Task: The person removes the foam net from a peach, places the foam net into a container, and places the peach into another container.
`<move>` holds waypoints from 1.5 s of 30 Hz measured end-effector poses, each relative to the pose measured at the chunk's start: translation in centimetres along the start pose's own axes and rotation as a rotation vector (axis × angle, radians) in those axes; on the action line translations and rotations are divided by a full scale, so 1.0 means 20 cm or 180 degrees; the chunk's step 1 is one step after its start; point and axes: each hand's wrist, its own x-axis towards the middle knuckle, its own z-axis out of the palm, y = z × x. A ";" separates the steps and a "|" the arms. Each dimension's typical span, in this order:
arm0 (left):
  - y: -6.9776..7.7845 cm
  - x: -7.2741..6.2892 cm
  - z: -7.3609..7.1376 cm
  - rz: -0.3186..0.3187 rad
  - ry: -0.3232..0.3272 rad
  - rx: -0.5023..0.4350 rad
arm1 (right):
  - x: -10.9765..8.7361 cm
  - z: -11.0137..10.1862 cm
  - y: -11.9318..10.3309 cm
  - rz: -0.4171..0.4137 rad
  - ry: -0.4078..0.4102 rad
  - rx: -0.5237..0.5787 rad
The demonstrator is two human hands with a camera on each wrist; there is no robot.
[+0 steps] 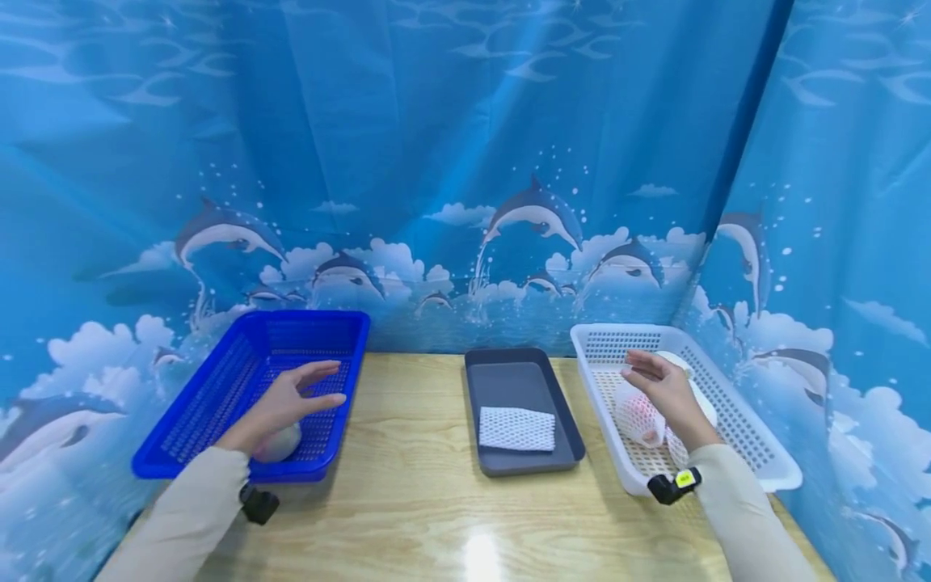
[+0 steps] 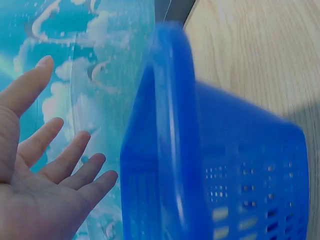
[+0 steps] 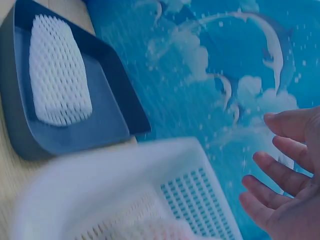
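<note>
Left hand [image 1: 291, 402] hangs over the blue basket [image 1: 320, 330], left of the frame, fingers spread and relaxed, nothing gripped; right hand [image 1: 669, 394] hovers over the white basket [image 1: 738, 422], right of the frame, fingers loosely bent, likewise holding nothing. A pale round fruit [image 1: 280, 444] sits in the blue basket below the left wrist; netted fruit [image 1: 638, 416] lies in the white one; a white foam sleeve [image 1: 517, 429] lies flat in the grey tray [image 1: 512, 380], lower centre. Risks, my guess: a low left wrist could knock the pale fruit and set it rolling; fingers could snag loose netting; the right wrist camera [image 1: 662, 490] could catch the basket rim and drag it across the bench [image 1: 407, 485]. (Sleeve looks light, so a careless brush might shift it.) No brand readable; the camera's yellow tag [image 1: 686, 478] is too small to make out.
</note>
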 end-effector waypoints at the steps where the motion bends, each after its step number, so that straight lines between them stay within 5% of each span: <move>1: 0.01 0.00 0.01 -0.0017 -0.0033 -0.0049 | 0.01 -0.02 0.01 0.0008 -0.0002 -0.0025; 8: 0.06 0.01 0.10 0.0043 -0.0115 -0.0048 | 0.05 -0.10 0.11 0.0065 -0.0038 -0.0176; 21: 0.10 -0.01 0.27 0.0540 -0.0029 -0.0023 | 0.12 -0.16 0.25 0.0244 -0.0045 -0.0352; 28: 0.13 -0.04 0.35 0.0827 -0.0188 -0.0131 | 0.13 -0.16 0.35 0.0328 -0.0239 -0.0335; 45: 0.11 -0.10 0.53 0.0688 -0.0320 -0.0447 | 0.15 -0.10 0.43 0.0576 -0.0996 -0.0150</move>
